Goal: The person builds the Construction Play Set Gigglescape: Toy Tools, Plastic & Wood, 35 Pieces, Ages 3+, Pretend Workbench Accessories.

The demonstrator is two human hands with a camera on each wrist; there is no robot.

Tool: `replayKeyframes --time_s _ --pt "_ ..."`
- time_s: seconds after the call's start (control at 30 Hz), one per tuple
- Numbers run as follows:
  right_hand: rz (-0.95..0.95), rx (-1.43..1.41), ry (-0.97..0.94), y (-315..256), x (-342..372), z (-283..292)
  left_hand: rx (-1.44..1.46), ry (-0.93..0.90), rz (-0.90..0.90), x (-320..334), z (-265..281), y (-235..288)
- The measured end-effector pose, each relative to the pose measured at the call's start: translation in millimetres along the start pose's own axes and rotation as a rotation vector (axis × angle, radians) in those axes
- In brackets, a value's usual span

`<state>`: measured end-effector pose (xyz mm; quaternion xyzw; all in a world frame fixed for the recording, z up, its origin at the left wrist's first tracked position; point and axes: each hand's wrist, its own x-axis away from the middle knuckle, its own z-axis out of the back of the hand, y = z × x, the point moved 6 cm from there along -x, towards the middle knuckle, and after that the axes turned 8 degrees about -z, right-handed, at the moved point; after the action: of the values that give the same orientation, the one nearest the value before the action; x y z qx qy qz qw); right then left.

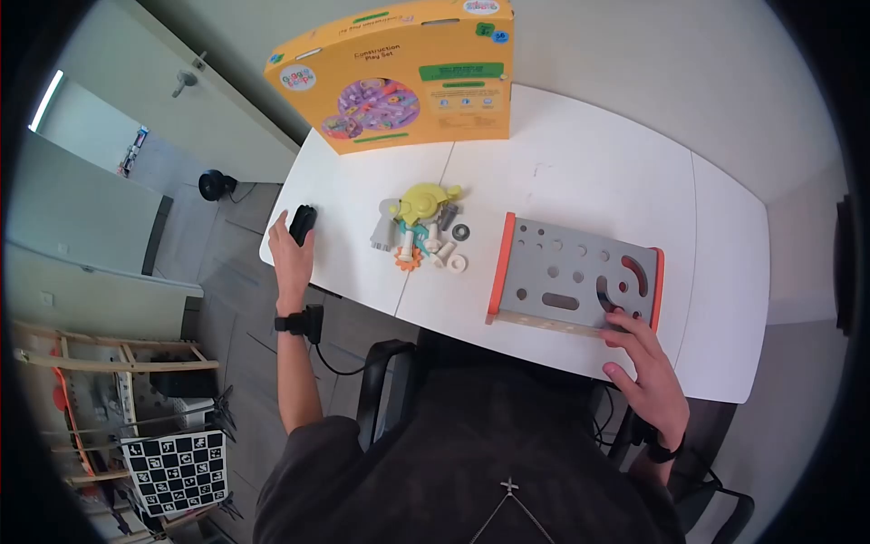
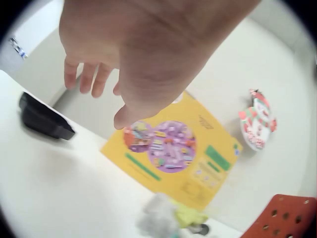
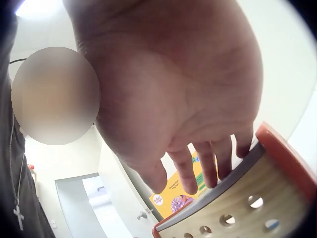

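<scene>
My left hand [image 1: 292, 261] is at the table's left end, its fingers spread and holding nothing. Right beside its fingertips lies a small black case-like object [image 1: 303, 224]; in the left wrist view this black object [image 2: 43, 119] sits apart from the fingers. At the right, a toy workbench [image 1: 562, 258] has a grey top with holes and slots, orange-red side panels and a pale wooden front. My right hand [image 1: 648, 381] reaches over its near right corner, fingers loosely bent. The right wrist view shows these fingers [image 3: 210, 168] at the edge of the grey top, gripping nothing.
Between the hands lies a pile of toy parts: a yellow-green helmet-like piece [image 1: 424, 204], a grey toothed piece [image 1: 383, 227], an orange gear [image 1: 408, 260], cream bolts [image 1: 442, 254] and rings. A yellow play-set box [image 1: 399, 82] stands behind on the white table [image 1: 598, 154].
</scene>
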<state>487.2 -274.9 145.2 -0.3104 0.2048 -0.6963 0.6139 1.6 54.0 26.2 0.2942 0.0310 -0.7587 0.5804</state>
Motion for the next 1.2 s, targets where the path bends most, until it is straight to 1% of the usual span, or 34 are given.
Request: replayKeyframes --time_s 0.07,0.13,0.17,0.2,0.27,0.3,0.4,0.5,0.7,0.8,0.9,0.93,1.03,1.1,1.17,1.2 --pt "-0.035 -0.032 0.011 3.0 -2.3 -2.1 0.222 -0.052 -0.039 -6.9 17.5 54.9" --pt "-0.056 -0.084 0.036 5.3 -4.6 -5.5 0.251 -0.199 -0.158 2.0 22.6 121.0" --pt "-0.063 -0.123 0.054 7.0 -8.0 -7.0 0.285 -0.259 -0.205 9.2 14.0 145.5" --pt "-0.073 -0.163 0.071 7.5 -8.5 -8.7 0.318 -0.323 -0.253 19.7 6.3 165.9" --pt "-0.064 -0.126 0.095 6.7 -9.9 -8.3 0.260 -0.377 -0.419 34.8 -10.5 198.3" --pt "-0.064 -0.110 0.112 5.0 -9.6 -8.0 0.232 -0.439 -0.402 40.9 -17.1 207.6" --pt "-0.009 -0.044 0.130 -2.2 -8.8 -3.4 0.117 -0.410 -0.530 51.9 -34.4 218.8" --pt "-0.064 -0.079 0.119 3.3 -5.7 -2.7 0.040 -0.403 -0.596 59.9 -46.2 220.3" --pt "-0.018 -0.055 0.156 6.3 -1.8 -2.3 0.026 -0.410 -0.644 60.7 -52.1 223.9" --pt "-0.045 -0.115 0.164 7.2 0.2 0.2 0.043 -0.388 -0.665 62.0 -48.1 227.6" --pt "-0.067 -0.174 0.184 8.5 4.9 2.7 0.059 -0.334 -0.658 58.5 -27.6 239.7" --pt "-0.030 -0.154 0.213 7.3 5.8 3.9 0.066 -0.308 -0.649 55.9 -16.7 246.6" --pt "0.093 -0.073 0.305 0.2 9.0 10.8 0.097 -0.177 -0.706 48.7 28.4 274.0" --pt "0.183 0.006 0.381 -11.2 10.6 16.5 0.188 -0.111 -0.734 48.0 56.7 295.0" --pt "0.273 0.008 0.449 -21.6 13.2 15.0 0.338 -0.068 -0.747 51.8 79.0 319.3" --pt "0.307 0.011 0.479 -26.1 15.0 11.8 0.446 -0.103 -0.742 55.5 84.2 332.0"
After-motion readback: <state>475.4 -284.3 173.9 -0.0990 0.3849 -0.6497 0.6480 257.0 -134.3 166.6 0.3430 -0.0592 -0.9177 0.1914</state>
